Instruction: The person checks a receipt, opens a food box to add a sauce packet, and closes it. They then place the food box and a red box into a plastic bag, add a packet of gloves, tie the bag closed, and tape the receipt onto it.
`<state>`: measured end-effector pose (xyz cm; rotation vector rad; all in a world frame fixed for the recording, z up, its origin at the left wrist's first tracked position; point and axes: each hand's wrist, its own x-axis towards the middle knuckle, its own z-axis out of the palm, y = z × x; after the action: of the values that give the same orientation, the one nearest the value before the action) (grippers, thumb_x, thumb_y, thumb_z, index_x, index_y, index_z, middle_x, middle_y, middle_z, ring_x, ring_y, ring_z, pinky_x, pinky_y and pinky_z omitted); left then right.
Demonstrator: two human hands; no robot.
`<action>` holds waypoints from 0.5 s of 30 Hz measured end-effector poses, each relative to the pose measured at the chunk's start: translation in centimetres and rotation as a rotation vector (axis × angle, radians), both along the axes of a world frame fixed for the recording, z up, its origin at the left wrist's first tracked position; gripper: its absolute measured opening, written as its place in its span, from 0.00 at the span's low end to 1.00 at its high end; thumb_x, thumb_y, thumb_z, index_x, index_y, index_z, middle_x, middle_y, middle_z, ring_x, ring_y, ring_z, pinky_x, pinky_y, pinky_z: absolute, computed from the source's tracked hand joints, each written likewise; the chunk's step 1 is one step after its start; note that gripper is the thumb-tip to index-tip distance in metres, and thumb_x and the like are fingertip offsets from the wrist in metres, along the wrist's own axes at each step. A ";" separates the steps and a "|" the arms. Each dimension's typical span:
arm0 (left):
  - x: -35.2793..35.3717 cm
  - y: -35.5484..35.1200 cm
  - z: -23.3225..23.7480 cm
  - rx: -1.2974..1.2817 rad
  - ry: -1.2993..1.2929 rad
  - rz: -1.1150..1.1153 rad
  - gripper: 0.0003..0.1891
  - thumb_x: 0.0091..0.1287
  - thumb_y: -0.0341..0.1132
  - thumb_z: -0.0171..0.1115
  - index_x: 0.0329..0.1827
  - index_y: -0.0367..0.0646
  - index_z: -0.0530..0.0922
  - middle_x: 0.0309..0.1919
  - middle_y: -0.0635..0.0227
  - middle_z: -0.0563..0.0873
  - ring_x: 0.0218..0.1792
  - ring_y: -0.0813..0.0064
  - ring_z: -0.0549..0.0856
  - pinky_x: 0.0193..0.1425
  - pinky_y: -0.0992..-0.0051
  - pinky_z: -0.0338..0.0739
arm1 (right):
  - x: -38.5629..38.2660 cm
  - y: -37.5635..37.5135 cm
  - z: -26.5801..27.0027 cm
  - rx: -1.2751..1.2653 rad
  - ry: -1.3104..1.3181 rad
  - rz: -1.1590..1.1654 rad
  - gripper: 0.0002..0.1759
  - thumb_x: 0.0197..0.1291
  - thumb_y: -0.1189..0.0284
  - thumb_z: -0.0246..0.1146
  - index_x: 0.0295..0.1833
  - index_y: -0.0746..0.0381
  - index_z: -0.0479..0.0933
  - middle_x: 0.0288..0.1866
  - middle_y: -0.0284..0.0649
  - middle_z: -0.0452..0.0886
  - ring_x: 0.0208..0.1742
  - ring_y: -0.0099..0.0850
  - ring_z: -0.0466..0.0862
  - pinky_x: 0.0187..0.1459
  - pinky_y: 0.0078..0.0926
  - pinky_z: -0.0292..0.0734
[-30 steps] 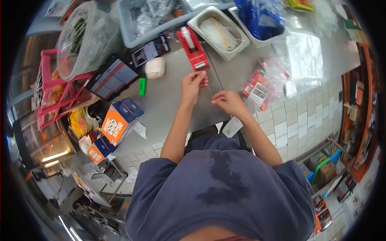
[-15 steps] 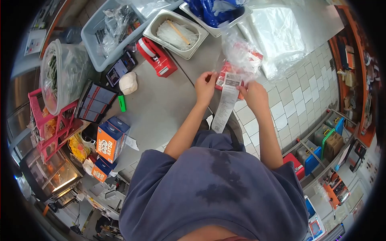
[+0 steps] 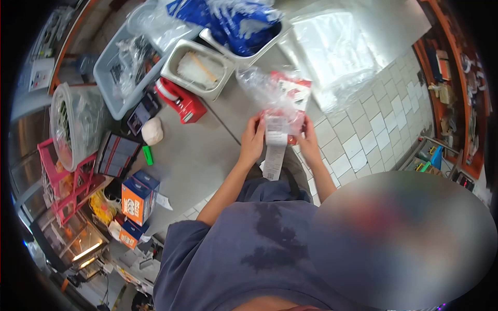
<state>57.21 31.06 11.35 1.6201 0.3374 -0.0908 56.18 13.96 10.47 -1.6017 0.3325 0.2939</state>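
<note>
A red and white package in a clear plastic bag lies at the near edge of the steel counter. A long printed receipt hangs over its near side toward my body. My left hand grips the package's left side, fingers bent round it. On the right side, my right hand holds the same package, its fingers partly hidden behind it.
On the counter are a red tape dispenser, a metal tray of white packets, a grey-blue bin, a green marker, orange boxes and stacked clear bags. A large blurred shape covers the lower right.
Both hands have shifted from the receipt's upper edges to the package's two sides. The view has turned a little, and a blurred shape now covers the lower right.
</note>
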 end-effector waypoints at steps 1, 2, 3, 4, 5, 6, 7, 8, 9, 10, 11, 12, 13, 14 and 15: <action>0.6 -0.1 1.5 -0.147 0.166 -0.026 0.11 0.68 0.38 0.51 0.44 0.39 0.68 0.39 0.66 0.77 0.39 0.79 0.77 0.40 0.79 0.72 | 0.7 0.1 1.1 0.025 0.086 0.007 0.37 0.58 0.71 0.59 0.68 0.66 0.48 0.61 0.45 0.65 0.62 0.32 0.66 0.61 0.28 0.61; 1.0 -0.3 2.5 -0.284 0.337 -0.049 0.11 0.68 0.39 0.51 0.44 0.40 0.66 0.39 0.69 0.74 0.38 0.80 0.75 0.41 0.81 0.71 | 1.5 -0.4 2.6 0.241 0.230 -0.046 0.39 0.57 0.70 0.60 0.68 0.65 0.46 0.62 0.45 0.64 0.63 0.33 0.65 0.62 0.29 0.60; 1.1 -0.5 2.8 -0.277 0.334 -0.052 0.11 0.68 0.39 0.51 0.44 0.40 0.66 0.39 0.69 0.74 0.38 0.80 0.75 0.41 0.81 0.71 | 2.5 -0.6 4.6 0.464 0.377 -0.095 0.40 0.56 0.69 0.60 0.68 0.63 0.44 0.62 0.45 0.63 0.65 0.34 0.63 0.62 0.30 0.59; 1.2 -0.6 3.0 -0.333 0.299 -0.076 0.12 0.67 0.39 0.52 0.44 0.42 0.63 0.38 0.71 0.71 0.39 0.81 0.73 0.43 0.82 0.69 | 2.5 -0.5 5.9 0.475 0.375 -0.097 0.40 0.56 0.69 0.60 0.68 0.63 0.44 0.62 0.45 0.63 0.65 0.34 0.63 0.62 0.30 0.59; 1.7 -0.9 3.2 -0.393 0.252 -0.101 0.14 0.67 0.40 0.53 0.44 0.43 0.60 0.37 0.72 0.68 0.40 0.82 0.71 0.45 0.83 0.67 | 2.7 -0.5 7.1 0.588 0.403 -0.124 0.42 0.55 0.68 0.61 0.68 0.62 0.43 0.63 0.45 0.62 0.65 0.35 0.62 0.62 0.31 0.59; 2.5 -1.4 6.4 -0.459 0.302 -0.098 0.15 0.64 0.38 0.54 0.43 0.44 0.56 0.38 0.72 0.63 0.43 0.84 0.67 0.50 0.82 0.64 | 3.6 -1.1 8.3 0.698 0.416 -0.147 0.43 0.54 0.68 0.61 0.68 0.60 0.41 0.64 0.46 0.61 0.66 0.36 0.61 0.63 0.31 0.58; 3.1 -1.9 8.2 -0.459 0.286 -0.110 0.15 0.64 0.38 0.54 0.43 0.44 0.56 0.38 0.72 0.63 0.43 0.84 0.67 0.50 0.82 0.64 | 4.4 -2.0 9.7 0.698 0.396 -0.149 0.43 0.54 0.68 0.61 0.68 0.60 0.41 0.64 0.46 0.61 0.66 0.36 0.61 0.63 0.31 0.58; 3.5 -2.3 9.4 -0.524 0.222 -0.141 0.18 0.63 0.38 0.55 0.45 0.44 0.55 0.40 0.71 0.62 0.45 0.83 0.66 0.52 0.81 0.63 | 4.9 -3.0 11.3 0.673 0.353 -0.083 0.44 0.54 0.67 0.61 0.68 0.60 0.41 0.64 0.46 0.59 0.66 0.37 0.60 0.63 0.32 0.57; 4.1 -2.8 10.6 -0.589 0.166 -0.169 0.20 0.62 0.39 0.55 0.46 0.45 0.54 0.42 0.70 0.62 0.46 0.83 0.65 0.55 0.80 0.61 | 5.5 -4.0 12.9 0.648 0.318 -0.019 0.44 0.53 0.67 0.61 0.68 0.60 0.41 0.65 0.47 0.58 0.67 0.38 0.60 0.63 0.32 0.56; 4.9 -3.4 12.0 -0.589 0.172 -0.173 0.20 0.62 0.39 0.55 0.46 0.45 0.54 0.42 0.70 0.62 0.46 0.83 0.65 0.55 0.80 0.61 | 6.4 -4.6 15.0 0.619 0.283 -0.007 0.44 0.53 0.69 0.60 0.69 0.60 0.39 0.66 0.49 0.56 0.67 0.37 0.59 0.64 0.33 0.55; 5.7 -4.1 13.4 -0.574 0.133 -0.218 0.22 0.61 0.39 0.56 0.47 0.45 0.53 0.43 0.69 0.61 0.48 0.81 0.64 0.56 0.78 0.61 | 7.1 -5.4 16.2 0.622 0.287 -0.013 0.44 0.53 0.69 0.60 0.69 0.60 0.39 0.66 0.49 0.56 0.67 0.37 0.59 0.64 0.33 0.55; 6.6 -4.7 14.5 -0.556 0.089 -0.264 0.23 0.60 0.40 0.56 0.48 0.45 0.52 0.44 0.69 0.61 0.49 0.80 0.64 0.58 0.76 0.60 | 7.9 -6.3 17.0 0.637 0.243 -0.009 0.44 0.52 0.70 0.59 0.69 0.60 0.39 0.66 0.49 0.56 0.67 0.37 0.59 0.64 0.33 0.55; 7.5 -5.4 15.4 -0.550 0.085 -0.273 0.23 0.60 0.40 0.56 0.48 0.45 0.52 0.44 0.69 0.61 0.49 0.80 0.64 0.58 0.76 0.60 | 8.8 -7.1 17.6 0.653 0.192 -0.004 0.45 0.52 0.70 0.59 0.69 0.60 0.39 0.66 0.49 0.56 0.68 0.37 0.58 0.64 0.33 0.54; 8.3 -6.1 16.0 -0.542 0.041 -0.289 0.26 0.59 0.43 0.57 0.49 0.45 0.51 0.45 0.68 0.61 0.50 0.79 0.64 0.58 0.75 0.60 | 9.6 -8.0 17.9 0.645 0.181 0.007 0.45 0.51 0.71 0.58 0.70 0.60 0.37 0.66 0.50 0.56 0.68 0.38 0.58 0.64 0.32 0.54; 9.0 -6.7 16.3 -0.535 -0.003 -0.303 0.28 0.59 0.46 0.58 0.50 0.45 0.50 0.47 0.67 0.61 0.52 0.78 0.64 0.58 0.74 0.59 | 10.4 -8.6 18.2 0.648 0.173 0.004 0.45 0.51 0.71 0.58 0.70 0.60 0.37 0.66 0.50 0.56 0.68 0.38 0.58 0.64 0.32 0.54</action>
<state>66.24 24.33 27.62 1.1280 0.0506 -0.3774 66.59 5.33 28.65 -0.9413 0.3239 0.4883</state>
